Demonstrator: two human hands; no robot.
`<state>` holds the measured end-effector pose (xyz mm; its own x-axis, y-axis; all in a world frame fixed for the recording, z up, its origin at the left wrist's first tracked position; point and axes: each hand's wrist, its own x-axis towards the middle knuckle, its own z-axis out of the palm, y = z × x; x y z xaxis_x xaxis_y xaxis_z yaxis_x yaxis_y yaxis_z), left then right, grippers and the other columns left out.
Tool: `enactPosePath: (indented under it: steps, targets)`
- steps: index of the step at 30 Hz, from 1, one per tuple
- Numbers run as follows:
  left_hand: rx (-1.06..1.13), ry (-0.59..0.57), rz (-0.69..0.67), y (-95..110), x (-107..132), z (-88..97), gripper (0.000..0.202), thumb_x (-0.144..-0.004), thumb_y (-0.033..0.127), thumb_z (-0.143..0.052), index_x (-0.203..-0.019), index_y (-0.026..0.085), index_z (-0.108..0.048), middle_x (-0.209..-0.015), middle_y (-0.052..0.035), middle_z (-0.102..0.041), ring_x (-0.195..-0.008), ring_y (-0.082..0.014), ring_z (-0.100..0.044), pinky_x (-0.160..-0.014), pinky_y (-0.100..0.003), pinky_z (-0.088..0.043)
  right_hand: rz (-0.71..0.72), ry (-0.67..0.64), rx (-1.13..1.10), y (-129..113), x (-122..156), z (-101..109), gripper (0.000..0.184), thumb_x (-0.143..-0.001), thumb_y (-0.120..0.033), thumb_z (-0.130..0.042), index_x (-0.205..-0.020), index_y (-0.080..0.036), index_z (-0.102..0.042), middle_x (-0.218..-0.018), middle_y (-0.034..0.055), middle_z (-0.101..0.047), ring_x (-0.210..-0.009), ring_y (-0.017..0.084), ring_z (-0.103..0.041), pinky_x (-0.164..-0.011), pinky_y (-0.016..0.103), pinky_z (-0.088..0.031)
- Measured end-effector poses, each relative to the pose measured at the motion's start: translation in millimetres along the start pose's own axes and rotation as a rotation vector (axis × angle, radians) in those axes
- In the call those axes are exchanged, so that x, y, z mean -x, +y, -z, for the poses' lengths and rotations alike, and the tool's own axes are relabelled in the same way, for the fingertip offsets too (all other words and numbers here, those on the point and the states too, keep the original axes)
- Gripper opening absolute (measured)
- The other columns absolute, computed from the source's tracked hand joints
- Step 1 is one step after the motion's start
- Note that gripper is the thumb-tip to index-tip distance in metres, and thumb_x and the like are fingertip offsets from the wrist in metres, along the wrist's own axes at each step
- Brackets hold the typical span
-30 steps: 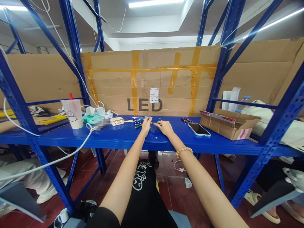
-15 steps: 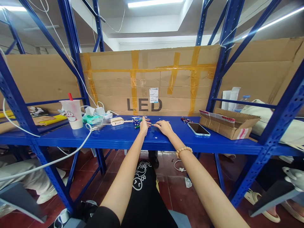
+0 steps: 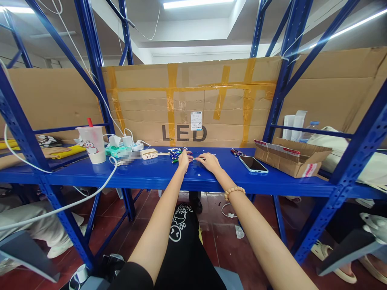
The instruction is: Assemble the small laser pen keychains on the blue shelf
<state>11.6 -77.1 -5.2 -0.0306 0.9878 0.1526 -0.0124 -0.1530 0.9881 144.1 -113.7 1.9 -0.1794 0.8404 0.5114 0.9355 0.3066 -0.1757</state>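
Note:
Over the blue shelf top, my left hand (image 3: 183, 162) is closed in a pinch beside a pile of slim, shiny blue and green pen-like pieces (image 3: 174, 154). My right hand (image 3: 209, 162) is closed too, its fingertips pinching toward the left ones. Between the two hands a thin, small light-coloured piece (image 3: 194, 159) shows, too small to name. Farther right lies a second small bunch of dark, colourful pen-like pieces (image 3: 237, 152), apart from both hands.
A phone (image 3: 254, 164) and an open cardboard box (image 3: 292, 158) stand to the right. On the left are a cup with a red straw (image 3: 92, 146), a power strip (image 3: 149, 154) and a white cable (image 3: 99, 188). Blue uprights (image 3: 273, 108) and a cardboard wall (image 3: 139, 108) frame the shelf.

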Motion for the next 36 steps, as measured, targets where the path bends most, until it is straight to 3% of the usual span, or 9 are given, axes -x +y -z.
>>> enactPosePath:
  steps: [5, 12, 23, 36]
  targets:
    - [0.005, -0.001, 0.002, 0.6, 0.5, 0.2, 0.027, -0.088, 0.033, -0.048, -0.103, 0.013, -0.056, -0.098, -0.006, -0.06, -0.082, -0.015, -0.06, -0.072, -0.033, -0.051, -0.004, -0.017, -0.035, 1.0, 0.1, 0.3, 0.037, -0.091, -0.045, -0.039, -0.081, -0.025, -0.069, -0.095, 0.0017, -0.068, -0.095, 0.019, -0.056, -0.079, 0.028, -0.038]
    - [0.006, -0.008, 0.008, 0.8, 0.7, 0.7, 0.027, -0.088, 0.033, -0.048, -0.103, 0.013, -0.056, -0.099, -0.0062, -0.06, -0.083, -0.0153, -0.06, -0.073, -0.034, -0.051, -0.057, -0.052, -0.116, 0.5, 1.6, 3.8, 0.036, -0.092, -0.042, -0.04, -0.085, -0.015, -0.063, -0.093, 0.0046, -0.065, -0.091, 0.016, -0.058, -0.083, 0.035, -0.042]
    - [0.006, 0.001, -0.011, -3.0, -2.8, -0.2, 0.027, -0.088, 0.033, -0.049, -0.105, 0.013, -0.055, -0.101, -0.0065, -0.059, -0.085, -0.0158, -0.059, -0.073, -0.034, -0.051, -0.065, -0.028, -0.132, 1.0, 3.0, 1.5, 0.041, -0.089, -0.05, -0.038, -0.076, -0.025, -0.068, -0.083, 0.0004, -0.068, -0.085, 0.016, -0.058, -0.065, 0.022, -0.038]
    - [-0.005, 0.008, -0.007, -2.6, -2.3, -0.4, 0.027, -0.088, 0.033, -0.049, -0.105, 0.013, -0.055, -0.101, -0.0065, -0.059, -0.084, -0.0157, -0.059, -0.073, -0.034, -0.051, -0.064, -0.003, -0.109, 0.5, 4.5, -0.9, 0.033, -0.081, -0.054, -0.049, -0.086, -0.029, -0.07, -0.089, -0.0006, -0.068, -0.094, 0.019, -0.055, -0.074, 0.026, -0.041]
